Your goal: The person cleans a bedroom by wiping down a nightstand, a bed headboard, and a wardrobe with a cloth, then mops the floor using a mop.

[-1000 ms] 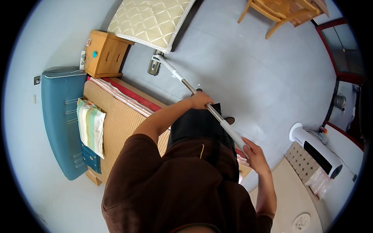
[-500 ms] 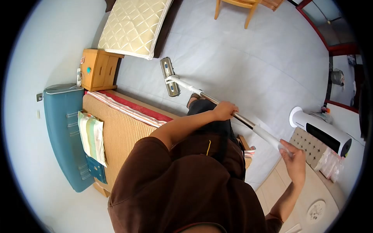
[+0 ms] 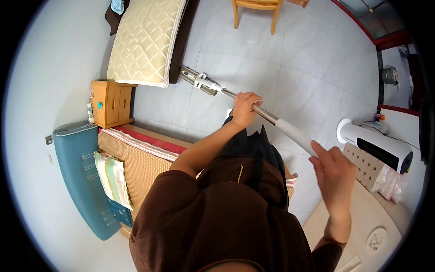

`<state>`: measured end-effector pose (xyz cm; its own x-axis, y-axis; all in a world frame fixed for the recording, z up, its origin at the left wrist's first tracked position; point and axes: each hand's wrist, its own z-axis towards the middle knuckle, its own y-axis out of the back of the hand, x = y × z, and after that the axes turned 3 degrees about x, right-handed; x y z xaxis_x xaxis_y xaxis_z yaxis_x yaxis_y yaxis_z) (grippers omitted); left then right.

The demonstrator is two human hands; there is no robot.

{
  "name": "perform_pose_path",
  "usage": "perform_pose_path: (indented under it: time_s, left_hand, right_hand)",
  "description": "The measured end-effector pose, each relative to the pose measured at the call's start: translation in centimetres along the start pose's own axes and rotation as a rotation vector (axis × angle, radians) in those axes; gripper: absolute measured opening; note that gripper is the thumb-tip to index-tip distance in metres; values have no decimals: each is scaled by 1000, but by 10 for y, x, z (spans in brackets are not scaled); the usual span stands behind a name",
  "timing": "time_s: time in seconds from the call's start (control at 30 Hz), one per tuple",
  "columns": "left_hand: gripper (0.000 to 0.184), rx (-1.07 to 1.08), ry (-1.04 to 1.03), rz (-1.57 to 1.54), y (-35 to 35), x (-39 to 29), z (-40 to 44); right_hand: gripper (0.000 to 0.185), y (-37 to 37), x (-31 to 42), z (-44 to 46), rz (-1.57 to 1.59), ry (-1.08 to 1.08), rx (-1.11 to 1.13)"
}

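Note:
A flat mop head (image 3: pixel 198 80) lies on the grey tiled floor beside the dark base of the bare mattress. Its pole (image 3: pixel 267 115) runs back toward me, metal in the middle with a white grip at the near end. Around the metal part, my left hand (image 3: pixel 246 109) is closed. My right hand (image 3: pixel 333 174) holds the top of the white grip, thumb and fingers round its end.
On the left are a bed with a woven mat (image 3: pixel 140 167), a teal headboard (image 3: pixel 84 177) and a wooden nightstand (image 3: pixel 108 104). A quilted mattress (image 3: pixel 145 41) and chair (image 3: pixel 258 5) stand ahead. At right are a white appliance (image 3: pixel 374 147) and a pale table (image 3: pixel 362 217).
Since the earlier frames the mop head has swung from the nightstand side out over the floor and turned, now lying by the mattress base. Both hands keep hold of the pole; the view has shifted.

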<state>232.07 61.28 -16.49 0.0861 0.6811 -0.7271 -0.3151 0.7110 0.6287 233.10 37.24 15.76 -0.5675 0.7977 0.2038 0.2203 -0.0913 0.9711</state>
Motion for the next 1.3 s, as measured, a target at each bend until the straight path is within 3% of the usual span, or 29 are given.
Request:
perform_pose_path:
  time_s: [0.33,0.67,0.8,1.0,1.17,1.3]
  left_hand:
    - [9,108,-23,73,18,122,94]
    - [12,563,-171,44,-5,194,157]
    - [18,537,-235,-61,-26,150,147]
    - [31,607,-338,-251,-92,9,113]
    - [34,728,-357,-417,-131,-119,75]
    - [35,745,-411,-577,-162,-172,55]
  right_hand:
    - [31,-69,17,112,93,-135,-66]
    - [30,-119,-5,155,263,-360,-30]
    - [29,-95,-9,116,371,-504,25]
    - [31,-5,-29,8,618,-925,69]
    - [29,65,-21,-86,384,-1091,85]
    - [29,91,18,-93,252,-1085,-7]
